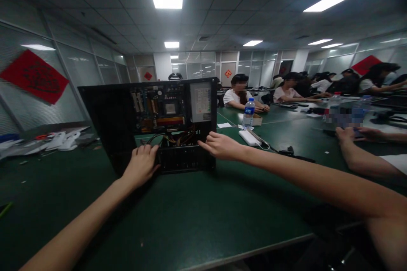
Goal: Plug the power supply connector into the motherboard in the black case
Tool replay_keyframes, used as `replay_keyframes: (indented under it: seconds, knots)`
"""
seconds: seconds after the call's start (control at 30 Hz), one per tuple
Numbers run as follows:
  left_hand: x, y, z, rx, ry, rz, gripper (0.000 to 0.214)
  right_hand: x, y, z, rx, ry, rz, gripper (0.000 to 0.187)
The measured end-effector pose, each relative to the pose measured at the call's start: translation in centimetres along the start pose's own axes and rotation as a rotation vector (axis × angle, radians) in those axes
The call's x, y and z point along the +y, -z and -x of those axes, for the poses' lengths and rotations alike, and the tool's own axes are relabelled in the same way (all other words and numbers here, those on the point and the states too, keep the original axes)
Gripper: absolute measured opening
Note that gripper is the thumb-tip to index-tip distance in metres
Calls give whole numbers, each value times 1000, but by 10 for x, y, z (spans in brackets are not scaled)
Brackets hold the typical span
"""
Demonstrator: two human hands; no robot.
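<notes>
An open black computer case (178, 93) stands on the dark green table (190, 211), its side off, showing the motherboard (159, 108), a grey power supply (201, 101) and a bundle of coloured cables (178, 137). My left hand (141, 165) rests on the case's lower front edge beside the cables, fingers bent over it. My right hand (219, 146) touches the case's lower right corner, fingers stretched towards the cables. Neither hand holds a loose object.
A water bottle (248, 113), a white flat box (249, 137) and a black cable (289, 151) lie right of the case. Another person's forearms (359, 159) rest at the right. Several seated people (238, 93) sit at the far side. Papers and clutter (60, 140) lie at left.
</notes>
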State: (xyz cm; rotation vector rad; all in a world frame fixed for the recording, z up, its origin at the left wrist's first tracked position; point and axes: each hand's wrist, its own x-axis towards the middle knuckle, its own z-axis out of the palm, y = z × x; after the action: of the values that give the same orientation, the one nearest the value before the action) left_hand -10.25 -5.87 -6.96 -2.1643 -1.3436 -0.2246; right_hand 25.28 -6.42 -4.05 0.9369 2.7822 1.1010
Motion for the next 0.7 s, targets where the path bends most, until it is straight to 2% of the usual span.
replay_keyframes:
  seconds: [0.13, 0.2, 0.27, 0.37, 0.43, 0.57, 0.7]
  knots:
    - [54, 9, -23, 33, -13, 25, 59, 26, -16, 46, -9, -70, -44, 46]
    - [71, 11, -32, 52, -21, 43, 60, 33, -27, 61, 25, -123, -38, 43]
    - [80, 11, -38, 74, -37, 74, 61, 33, -36, 68, 94, -180, 2, 38]
    - [79, 9, -41, 122, -71, 130, 61, 30, -42, 67, 239, -236, 79, 28]
    - [74, 6, -41, 158, -87, 155, 59, 29, -41, 64, 313, -221, 100, 28]
    - [63, 2, -41, 175, -126, 196, 54, 35, -40, 64, 360, -141, 75, 32]
    - [58, 1, -44, 175, -152, 240, 50, 39, -44, 67, 386, -133, 75, 33]
